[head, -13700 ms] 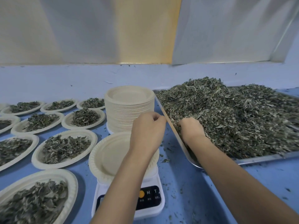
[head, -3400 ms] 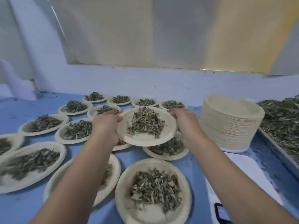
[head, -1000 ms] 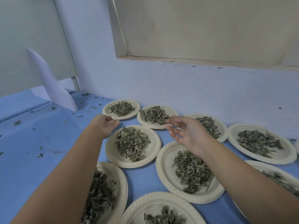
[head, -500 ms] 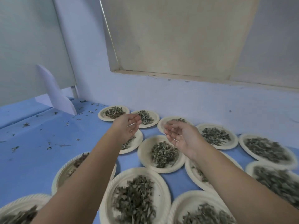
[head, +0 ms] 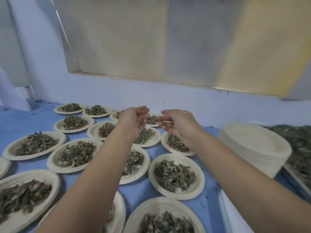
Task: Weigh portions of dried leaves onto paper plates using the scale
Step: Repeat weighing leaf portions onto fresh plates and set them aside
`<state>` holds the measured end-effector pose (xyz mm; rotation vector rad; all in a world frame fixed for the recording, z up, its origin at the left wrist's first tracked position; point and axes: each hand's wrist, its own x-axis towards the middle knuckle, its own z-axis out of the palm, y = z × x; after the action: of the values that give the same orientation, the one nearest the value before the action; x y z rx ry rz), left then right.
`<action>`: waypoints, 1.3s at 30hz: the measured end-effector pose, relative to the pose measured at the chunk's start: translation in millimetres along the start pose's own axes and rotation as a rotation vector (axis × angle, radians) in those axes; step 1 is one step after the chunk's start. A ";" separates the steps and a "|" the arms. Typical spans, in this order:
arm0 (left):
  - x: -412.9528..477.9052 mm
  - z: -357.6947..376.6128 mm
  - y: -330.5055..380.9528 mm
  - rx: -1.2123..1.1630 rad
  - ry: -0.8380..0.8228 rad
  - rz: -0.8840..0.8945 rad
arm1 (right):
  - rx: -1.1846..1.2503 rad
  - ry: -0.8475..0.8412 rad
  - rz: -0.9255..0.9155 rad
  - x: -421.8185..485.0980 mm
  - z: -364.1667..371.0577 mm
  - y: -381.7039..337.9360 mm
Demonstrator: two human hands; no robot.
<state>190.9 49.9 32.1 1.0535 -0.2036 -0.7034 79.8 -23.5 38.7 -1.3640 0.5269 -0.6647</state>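
Observation:
Several paper plates holding dried leaves, such as the plate [head: 176,177], lie in rows on the blue table [head: 27,120]. My left hand [head: 133,120] and my right hand [head: 178,125] hover side by side above the plates at the back. Their fingers are loosely curled and grip no plate. A thin pale sliver shows at each hand's fingertips; what it is cannot be told. A stack of empty paper plates [head: 252,148] stands at the right. The white corner of the scale [head: 234,216] shows at the bottom right.
A tray heaped with dried leaves [head: 299,148] sits at the far right behind the stack. A pale blue wall [head: 151,98] runs close behind the plates. A white folded card [head: 10,96] stands at the far left. Leaf crumbs lie scattered on the table.
My view has swung right, bringing the plate stack, tray and scale corner back into sight. Both empty hands have moved right and come closer together above the back plates.

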 end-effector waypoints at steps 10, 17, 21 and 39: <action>-116.7 87.3 -60.7 0.016 -0.085 0.114 | -1.109 0.395 -0.509 -80.2 -143.1 -20.1; -136.8 101.1 -107.0 -0.008 -0.106 0.088 | -1.450 0.289 -0.366 -97.8 -192.8 0.5; -135.7 96.1 -120.8 -0.034 -0.093 0.067 | -1.559 0.298 -0.376 -93.5 -195.6 5.7; -132.0 102.3 -151.8 0.071 -0.123 0.016 | -1.383 0.417 -0.953 -85.0 -193.8 20.5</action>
<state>-24.5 11.6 -23.3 1.0754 -0.3448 -0.7512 -112.2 -99.5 -12.1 -2.8774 0.6849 -1.5098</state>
